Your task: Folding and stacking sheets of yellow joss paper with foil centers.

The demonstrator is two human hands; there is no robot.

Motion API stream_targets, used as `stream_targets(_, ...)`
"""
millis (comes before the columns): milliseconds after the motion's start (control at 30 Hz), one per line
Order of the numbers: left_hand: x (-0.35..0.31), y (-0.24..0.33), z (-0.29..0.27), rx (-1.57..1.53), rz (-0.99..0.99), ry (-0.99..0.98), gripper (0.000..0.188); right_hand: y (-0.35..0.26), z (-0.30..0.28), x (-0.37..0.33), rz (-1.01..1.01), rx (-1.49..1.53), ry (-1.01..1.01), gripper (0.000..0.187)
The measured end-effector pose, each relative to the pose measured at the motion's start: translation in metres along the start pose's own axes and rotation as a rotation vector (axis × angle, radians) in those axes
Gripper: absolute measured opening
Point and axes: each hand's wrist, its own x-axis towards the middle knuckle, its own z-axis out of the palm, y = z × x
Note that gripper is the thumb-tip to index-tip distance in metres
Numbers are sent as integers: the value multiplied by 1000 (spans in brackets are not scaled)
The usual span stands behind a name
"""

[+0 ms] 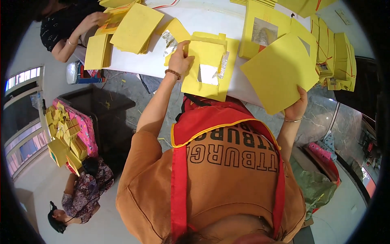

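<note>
In front of me on the white table (126,61) lies a stack of yellow paper (225,79) with silver foil and a white patch on it. My left hand (180,61) rests on the left edge of the folded yellow paper (207,49) there, thumb and forefinger spread apart. At the table's right front, my right hand (297,106) grips the lower right edge of a large yellow paper sheet (280,73), the thumb on top and the other fingers hidden beneath. This sheet is tilted and partly covers other yellow sheets with a silver patch (265,30).
Yellow paper stacks (136,28) stand at the left back, where another person's hand (96,19) touches some. Bundles tied with red string (343,57) are at the far right. A second person (87,187) works at a table heaped with yellow paper (67,130) at left.
</note>
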Motion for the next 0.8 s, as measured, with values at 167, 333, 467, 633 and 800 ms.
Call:
stream_targets(167, 5, -5, -5, 43, 103, 80, 47, 2, 4, -4, -28, -61, 95, 38)
stream_targets(333, 10, 2, 1, 69, 122, 76, 44, 3, 5, -2, 9, 43, -45, 38)
stream_targets(467, 7, -4, -1, -125, 143, 44, 44, 3, 6, -4, -5, 38, -46, 38)
stream_targets(633, 2, -10, -6, -515, 62, -40, 44, -5, 11, 5, -61, -74, 115, 36)
stream_targets(800, 0, -23, -1, -515, -7, -42, 43, -20, 2, 65, 35, -161, 70, 29)
